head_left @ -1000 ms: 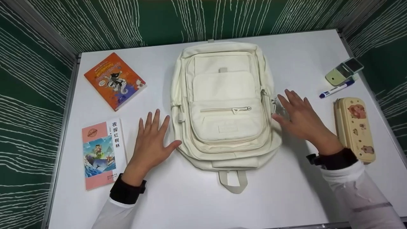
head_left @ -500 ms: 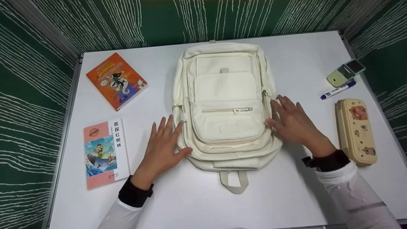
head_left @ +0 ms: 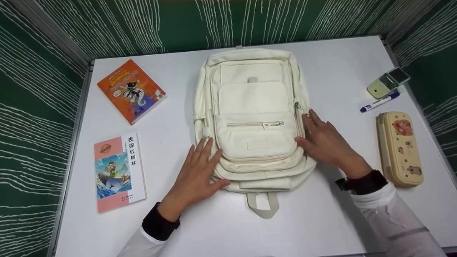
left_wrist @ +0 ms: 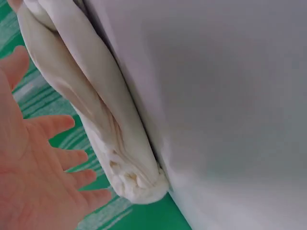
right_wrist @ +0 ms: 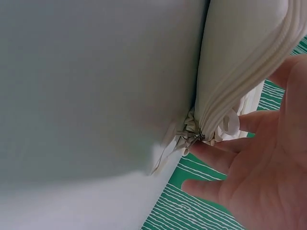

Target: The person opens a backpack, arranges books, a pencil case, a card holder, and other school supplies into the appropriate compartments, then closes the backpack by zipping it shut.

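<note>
A cream backpack (head_left: pixel 251 98) lies flat on the white table, its front pocket upward and its grey handle loop towards the person. Over its lower left edge is my left hand (head_left: pixel 196 175), fingers spread and fairly straight. In the left wrist view, a gap shows between most of these fingers and the bag's side (left_wrist: pixel 91 91). My right hand (head_left: pixel 326 142) is at the bag's right side, its thumb over the front panel edge. The right wrist view shows relaxed fingers against the side straps (right_wrist: pixel 194 134); the contact is partly hidden.
On the left lie an orange book (head_left: pixel 131 91) and a pink-and-white book (head_left: pixel 119 173). To the right are a beige pencil case (head_left: pixel 400 148), a blue-capped marker (head_left: pixel 379 102) and a small green device with a dark screen (head_left: pixel 388 82). Green walls (head_left: pixel 250 21) border the table.
My left hand has moved right and nearer the person, from beside the bag to over its lower left edge. The right hand has come left and slightly down onto the bag's side.
</note>
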{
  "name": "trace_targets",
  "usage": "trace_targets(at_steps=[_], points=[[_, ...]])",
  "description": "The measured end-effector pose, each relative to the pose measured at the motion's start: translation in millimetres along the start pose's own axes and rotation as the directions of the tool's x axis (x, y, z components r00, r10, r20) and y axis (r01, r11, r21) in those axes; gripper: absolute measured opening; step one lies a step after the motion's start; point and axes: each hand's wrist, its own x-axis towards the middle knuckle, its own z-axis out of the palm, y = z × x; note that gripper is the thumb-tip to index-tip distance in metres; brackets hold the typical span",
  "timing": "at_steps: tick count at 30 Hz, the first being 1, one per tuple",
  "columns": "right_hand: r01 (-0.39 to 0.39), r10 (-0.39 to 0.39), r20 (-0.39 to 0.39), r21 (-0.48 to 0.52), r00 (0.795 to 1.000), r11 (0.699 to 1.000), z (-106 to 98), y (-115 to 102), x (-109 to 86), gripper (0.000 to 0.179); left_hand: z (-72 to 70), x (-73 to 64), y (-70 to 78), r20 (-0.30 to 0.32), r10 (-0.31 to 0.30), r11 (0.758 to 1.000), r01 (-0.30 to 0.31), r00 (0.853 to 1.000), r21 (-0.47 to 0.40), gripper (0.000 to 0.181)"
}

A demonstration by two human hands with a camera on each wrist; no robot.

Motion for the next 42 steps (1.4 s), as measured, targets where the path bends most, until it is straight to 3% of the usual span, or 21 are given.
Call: trace_targets(at_steps=[4,7,12,14,21,25,36,42], points=[[0.010,-0.010,-0.018,-0.001,1.000,1.000,3.1,-0.1,-0.4,0.082,4.5,1.2,16.9,0.011,0.089,0.996,-0.089,0.996,0.029,0.081],[0.013,-0.013,-0.029,0.000,0.999,1.000,4.6,-0.7,-1.3,0.081,7.9,4.1,29.0,-0.001,0.173,0.982,-0.172,0.985,0.078,0.066],[0.014,-0.014,-0.036,0.002,0.999,1.000,6.5,-2.2,-1.9,0.078,15.2,8.3,43.0,-0.075,0.325,0.937,-0.310,0.943,0.163,0.035],[0.007,-0.007,-0.032,0.004,0.999,1.000,7.7,-3.3,-1.4,0.075,18.0,8.8,45.1,-0.097,0.358,0.925,-0.338,0.929,0.173,0.029],[-0.010,0.011,-0.053,0.027,0.999,1.000,12.0,-8.8,-3.4,0.069,20.7,11.0,45.3,-0.126,0.379,0.919,-0.356,0.917,0.169,0.015],[-0.016,0.017,-0.062,0.014,0.998,1.000,13.6,-13.7,-8.2,0.068,18.8,11.5,43.4,-0.138,0.396,0.910,-0.369,0.908,0.188,0.018],[-0.020,-0.015,-0.219,-0.158,0.976,0.987,28.0,-39.0,-25.7,0.062,5.4,9.1,32.1,-0.119,0.426,0.883,-0.384,0.897,0.271,0.023],[-0.097,0.048,-0.224,-0.212,0.973,0.973,33.6,-58.5,-37.8,0.058,0.8,7.9,22.0,-0.125,0.413,0.876,-0.357,0.902,0.324,0.024]])
